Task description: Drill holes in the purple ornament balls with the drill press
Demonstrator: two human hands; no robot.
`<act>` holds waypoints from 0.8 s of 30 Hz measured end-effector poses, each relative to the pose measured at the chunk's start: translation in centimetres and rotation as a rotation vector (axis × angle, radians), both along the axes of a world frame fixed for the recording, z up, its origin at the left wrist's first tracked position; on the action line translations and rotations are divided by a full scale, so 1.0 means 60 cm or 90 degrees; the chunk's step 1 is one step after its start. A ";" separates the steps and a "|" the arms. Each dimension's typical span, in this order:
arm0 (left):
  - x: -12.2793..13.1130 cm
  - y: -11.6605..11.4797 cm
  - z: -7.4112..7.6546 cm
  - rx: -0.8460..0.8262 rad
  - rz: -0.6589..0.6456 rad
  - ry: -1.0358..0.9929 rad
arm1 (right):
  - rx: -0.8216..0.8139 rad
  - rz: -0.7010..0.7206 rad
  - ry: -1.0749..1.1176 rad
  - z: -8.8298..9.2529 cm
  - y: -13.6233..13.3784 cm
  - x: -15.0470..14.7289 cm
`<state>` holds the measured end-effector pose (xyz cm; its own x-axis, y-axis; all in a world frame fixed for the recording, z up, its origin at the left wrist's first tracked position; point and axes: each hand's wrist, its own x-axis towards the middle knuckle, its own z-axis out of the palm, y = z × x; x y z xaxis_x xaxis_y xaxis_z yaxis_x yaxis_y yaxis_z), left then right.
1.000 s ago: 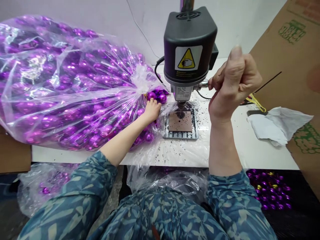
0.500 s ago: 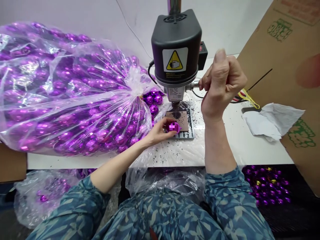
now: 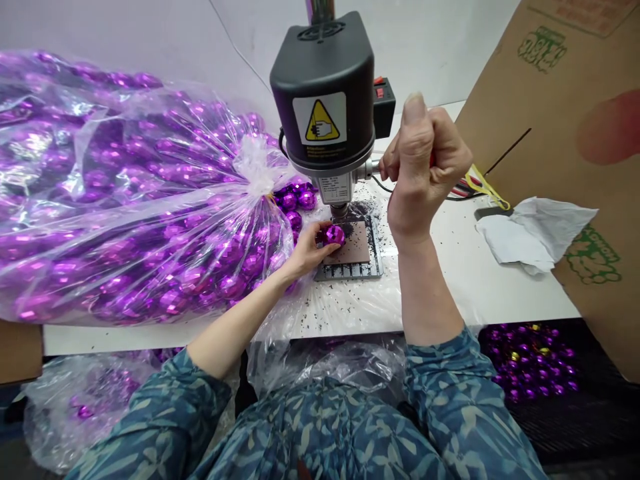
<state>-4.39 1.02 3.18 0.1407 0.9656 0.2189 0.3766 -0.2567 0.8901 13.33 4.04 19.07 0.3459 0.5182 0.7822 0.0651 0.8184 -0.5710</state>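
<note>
Between the thumb and fingers of my left hand (image 3: 311, 252) is a shiny purple faceted ball ornament (image 3: 335, 235). It is held over the left part of a brown square board (image 3: 357, 245), close to the lower end of a black bench drill press (image 3: 323, 87). The board lies on the drill's slotted metal base (image 3: 350, 271), which is strewn with dark shavings. My right hand (image 3: 427, 163) is closed around the lever handle on the drill's right side; the fingers hide most of the handle.
A big clear plastic bag (image 3: 140, 220) full of purple balls covers the left of the white table (image 3: 440, 293). Crumpled white paper (image 3: 537, 233) and yellow-handled scissors (image 3: 490, 190) lie right, beside a cardboard box (image 3: 555, 127). More balls (image 3: 535, 363) sit below the table edge.
My left hand has carried the ball up the board, nearer the drill's lower end. My right hand stays on the lever. The whole view has shifted a little.
</note>
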 end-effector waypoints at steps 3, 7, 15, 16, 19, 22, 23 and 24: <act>0.007 0.007 -0.001 0.021 0.016 0.024 | 0.017 0.012 0.015 0.003 -0.003 -0.001; 0.025 0.009 -0.006 0.049 0.043 0.031 | 0.028 0.007 0.030 0.002 -0.003 -0.003; 0.053 -0.002 -0.034 0.029 0.082 -0.028 | -0.014 -0.010 0.005 -0.002 0.000 -0.001; 0.054 -0.002 -0.037 0.035 0.072 -0.038 | -0.010 -0.001 0.011 -0.002 -0.001 -0.002; 0.052 -0.001 -0.046 0.060 0.059 -0.057 | 0.015 0.025 0.037 0.000 -0.004 -0.002; 0.051 -0.002 -0.052 0.102 0.057 -0.053 | 0.025 0.038 0.051 0.000 -0.003 -0.002; 0.052 -0.003 -0.053 0.111 0.053 -0.052 | 0.025 0.039 0.051 -0.001 -0.002 -0.001; 0.052 -0.004 -0.053 0.115 0.050 -0.054 | 0.027 0.040 0.050 -0.001 0.000 -0.001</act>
